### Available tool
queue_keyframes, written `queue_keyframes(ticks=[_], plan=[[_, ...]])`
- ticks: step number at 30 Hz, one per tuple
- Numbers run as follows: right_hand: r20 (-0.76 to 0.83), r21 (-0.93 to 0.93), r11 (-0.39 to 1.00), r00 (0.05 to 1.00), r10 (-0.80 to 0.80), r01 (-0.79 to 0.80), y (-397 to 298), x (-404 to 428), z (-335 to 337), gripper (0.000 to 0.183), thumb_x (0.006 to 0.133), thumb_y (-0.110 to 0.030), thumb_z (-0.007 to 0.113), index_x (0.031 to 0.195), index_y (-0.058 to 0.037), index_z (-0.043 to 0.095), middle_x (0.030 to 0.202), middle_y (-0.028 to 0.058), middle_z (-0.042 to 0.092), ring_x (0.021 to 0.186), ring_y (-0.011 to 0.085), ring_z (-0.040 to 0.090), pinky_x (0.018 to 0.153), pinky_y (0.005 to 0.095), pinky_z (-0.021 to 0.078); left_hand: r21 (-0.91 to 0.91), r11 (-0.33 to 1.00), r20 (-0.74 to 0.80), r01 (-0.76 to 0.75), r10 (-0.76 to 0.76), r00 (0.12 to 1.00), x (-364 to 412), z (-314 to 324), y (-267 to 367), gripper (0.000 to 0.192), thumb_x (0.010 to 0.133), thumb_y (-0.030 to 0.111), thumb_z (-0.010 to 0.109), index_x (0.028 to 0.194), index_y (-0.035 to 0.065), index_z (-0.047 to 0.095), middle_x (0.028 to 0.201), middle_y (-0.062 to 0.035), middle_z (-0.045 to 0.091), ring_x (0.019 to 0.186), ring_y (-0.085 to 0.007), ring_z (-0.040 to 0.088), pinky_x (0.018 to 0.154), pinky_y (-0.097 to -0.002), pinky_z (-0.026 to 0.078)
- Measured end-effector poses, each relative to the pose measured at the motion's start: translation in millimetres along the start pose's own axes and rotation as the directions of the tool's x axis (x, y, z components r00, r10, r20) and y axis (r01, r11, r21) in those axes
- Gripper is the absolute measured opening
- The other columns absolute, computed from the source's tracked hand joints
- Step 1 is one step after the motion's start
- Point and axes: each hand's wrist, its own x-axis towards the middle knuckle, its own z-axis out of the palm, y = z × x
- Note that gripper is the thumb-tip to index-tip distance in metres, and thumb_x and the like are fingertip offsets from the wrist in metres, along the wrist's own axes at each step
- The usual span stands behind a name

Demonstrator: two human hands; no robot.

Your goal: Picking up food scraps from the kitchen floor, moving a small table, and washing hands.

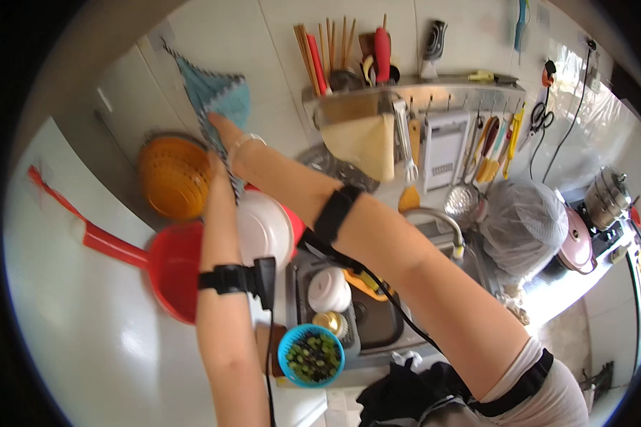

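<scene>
A blue cloth (213,91) with a black-and-white edging hangs by one corner from the wall. My right hand (226,133), with a pale bracelet at its wrist, is on the cloth, its fingers partly wrapped in it. Just below, my left hand (217,166) presses against the cloth from the other side; most of its fingers are hidden. The edging runs down between my two hands. Behind my left hand is an orange colander (173,176) against the wall. Below it, a red plastic ladle (173,272) lies partly behind my left forearm.
A white lid or basin (264,229) is between my forearms. Beneath are a sink (374,320), a stack of white bowls (329,290) and a blue basket (286,363) of small green and dark fruit. A metal rack (459,93) holds utensils along the wall. Black cables run from my wrist straps.
</scene>
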Motion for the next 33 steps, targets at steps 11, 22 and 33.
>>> queue_keyframes(ticks=[11, 22, 33], plan=[[-0.051, -0.788, 0.599, 0.955, -0.293, 0.142, 12, 64, -36, 0.045, 0.084, -0.04, 0.048, 0.112, -0.0057, 0.056, 0.108, 0.0165, 0.059, 0.096, 0.0289, 0.058, 0.077, 0.0407, 0.0461, -0.237, 0.948, 0.457, 0.211, -0.083, 0.886, -72, -5, 17, 0.035, 0.091, 0.031, 0.038, 0.108, 0.0051, 0.054, 0.103, -0.0098, 0.059, 0.094, -0.0219, 0.056, 0.082, -0.0354, 0.044], [-0.153, -0.747, 0.663, 0.958, -0.244, 0.05, 49, -48, -4, 0.038, 0.076, -0.014, 0.061, 0.11, -0.0019, 0.05, 0.107, 0.0211, 0.058, 0.101, 0.0345, 0.056, 0.084, 0.0405, 0.047, 0.415, 0.802, 0.146, -0.429, 0.407, 0.902, -47, -48, -29, 0.035, 0.084, 0.026, 0.054, 0.107, -0.0004, 0.051, 0.103, -0.0124, 0.058, 0.097, -0.0236, 0.055, 0.079, -0.0335, 0.045], [-0.023, -0.969, 0.161, 0.573, -0.819, 0.19, 52, -51, -151, 0.017, 0.07, -0.006, 0.057, 0.085, -0.0005, 0.06, 0.079, 0.0182, 0.059, 0.083, 0.0358, 0.055, 0.071, 0.0442, 0.0452, 0.465, 0.7, 0.415, -0.542, 0.369, 0.832, -129, -42, -199, 0.06, 0.088, 0.035, 0.048, 0.131, -0.0036, 0.032, 0.131, -0.0198, 0.04, 0.118, -0.0273, 0.042, 0.098, -0.0345, 0.031]])
